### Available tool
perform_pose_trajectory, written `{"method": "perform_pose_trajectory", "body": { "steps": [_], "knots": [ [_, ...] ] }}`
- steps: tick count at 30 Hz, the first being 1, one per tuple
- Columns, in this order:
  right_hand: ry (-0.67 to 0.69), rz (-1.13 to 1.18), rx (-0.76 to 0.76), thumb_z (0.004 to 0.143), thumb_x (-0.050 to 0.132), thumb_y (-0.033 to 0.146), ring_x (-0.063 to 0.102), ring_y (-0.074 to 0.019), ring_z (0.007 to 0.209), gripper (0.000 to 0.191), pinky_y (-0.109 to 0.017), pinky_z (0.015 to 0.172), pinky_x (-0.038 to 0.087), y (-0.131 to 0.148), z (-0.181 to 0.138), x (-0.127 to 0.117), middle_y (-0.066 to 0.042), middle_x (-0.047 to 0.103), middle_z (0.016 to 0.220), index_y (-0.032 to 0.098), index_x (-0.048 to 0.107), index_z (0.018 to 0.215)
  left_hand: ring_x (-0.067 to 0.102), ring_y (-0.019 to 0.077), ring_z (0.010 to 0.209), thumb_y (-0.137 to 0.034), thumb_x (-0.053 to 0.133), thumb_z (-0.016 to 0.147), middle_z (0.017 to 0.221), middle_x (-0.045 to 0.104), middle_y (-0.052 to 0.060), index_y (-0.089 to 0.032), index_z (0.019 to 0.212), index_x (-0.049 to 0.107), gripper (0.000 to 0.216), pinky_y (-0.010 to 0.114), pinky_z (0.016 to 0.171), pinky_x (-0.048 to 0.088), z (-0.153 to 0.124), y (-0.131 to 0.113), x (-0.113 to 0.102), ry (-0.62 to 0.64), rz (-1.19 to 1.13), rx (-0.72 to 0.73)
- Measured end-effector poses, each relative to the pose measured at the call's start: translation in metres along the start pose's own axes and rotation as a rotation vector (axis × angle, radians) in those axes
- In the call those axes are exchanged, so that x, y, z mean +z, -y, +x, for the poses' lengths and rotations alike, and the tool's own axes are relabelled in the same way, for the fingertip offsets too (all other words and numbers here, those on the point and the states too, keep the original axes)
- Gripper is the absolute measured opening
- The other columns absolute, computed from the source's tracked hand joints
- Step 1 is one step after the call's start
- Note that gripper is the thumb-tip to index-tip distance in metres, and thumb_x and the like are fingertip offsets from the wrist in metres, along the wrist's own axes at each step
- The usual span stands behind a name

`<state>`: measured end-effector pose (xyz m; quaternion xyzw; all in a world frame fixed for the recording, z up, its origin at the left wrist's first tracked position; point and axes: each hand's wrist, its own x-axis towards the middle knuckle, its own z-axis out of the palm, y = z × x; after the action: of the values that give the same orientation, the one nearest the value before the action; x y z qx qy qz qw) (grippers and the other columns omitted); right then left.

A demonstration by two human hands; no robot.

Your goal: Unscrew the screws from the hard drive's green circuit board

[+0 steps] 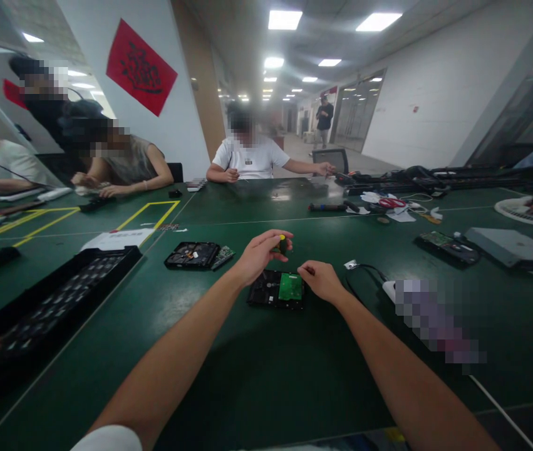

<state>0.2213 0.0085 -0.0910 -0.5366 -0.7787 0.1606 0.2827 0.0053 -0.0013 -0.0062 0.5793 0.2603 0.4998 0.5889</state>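
Observation:
A hard drive (pixel 259 294) lies flat on the green table in front of me, with a green circuit board (pixel 291 287) on its upper face. My left hand (pixel 261 255) is above its far side, fingers curled around the short, yellow-capped handle of what looks like a screwdriver (pixel 282 243); its shaft cannot be made out. Close to the drive's right edge is my right hand (pixel 322 279), its thumb and fingertips pinched together. Anything between those fingertips is too small or hidden to tell.
Left stand an opened drive (pixel 191 255), a loose circuit board (pixel 222 256) and a long black tray (pixel 120 262). Right lie a cable (pixel 372 269), a blurred-out pale object (pixel 430 319), another drive (pixel 447 247) and a grey metal box (pixel 513 247). People sit across the table.

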Motion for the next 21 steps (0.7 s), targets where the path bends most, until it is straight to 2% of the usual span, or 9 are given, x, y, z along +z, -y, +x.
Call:
{"method": "perform_pose_trajectory", "body": {
  "steps": [10, 16, 21],
  "knots": [
    [0.025, 0.001, -0.012, 0.092, 0.054, 0.043, 0.058, -0.0145, 0.068, 0.031, -0.026, 0.062, 0.037, 0.0015, -0.0002, -0.0030, -0.002, 0.069, 0.076, 0.020, 0.070, 0.078, 0.064, 0.0195, 0.093, -0.039, 0.070, 0.084, 0.103, 0.069, 0.012, -0.013, 0.098, 0.063, 0.030, 0.029, 0.068, 0.056, 0.0038, 0.0048, -0.0040, -0.138, 0.135, 0.052],
    [0.054, 0.042, 0.003, 0.091, 0.057, 0.048, 0.059, -0.0144, 0.068, 0.032, -0.025, 0.061, 0.039, -0.0001, -0.0016, -0.0022, -0.002, 0.070, 0.077, 0.021, 0.072, 0.084, 0.065, 0.0194, 0.094, -0.037, 0.070, 0.085, 0.100, 0.069, 0.010, -0.015, 0.102, 0.058, 0.031, 0.031, 0.071, 0.057, 0.0020, 0.0042, -0.0002, -0.065, 0.104, 0.061],
    [0.066, 0.058, 0.006, 0.088, 0.061, 0.050, 0.058, -0.0136, 0.066, 0.031, -0.024, 0.059, 0.039, -0.0003, -0.0019, -0.0010, -0.002, 0.069, 0.075, 0.021, 0.073, 0.087, 0.062, 0.0197, 0.097, -0.042, 0.064, 0.088, 0.101, 0.066, 0.009, -0.016, 0.112, 0.066, 0.035, 0.030, 0.072, 0.057, 0.0013, 0.0034, -0.0001, -0.030, 0.065, 0.027]
  ]
}}
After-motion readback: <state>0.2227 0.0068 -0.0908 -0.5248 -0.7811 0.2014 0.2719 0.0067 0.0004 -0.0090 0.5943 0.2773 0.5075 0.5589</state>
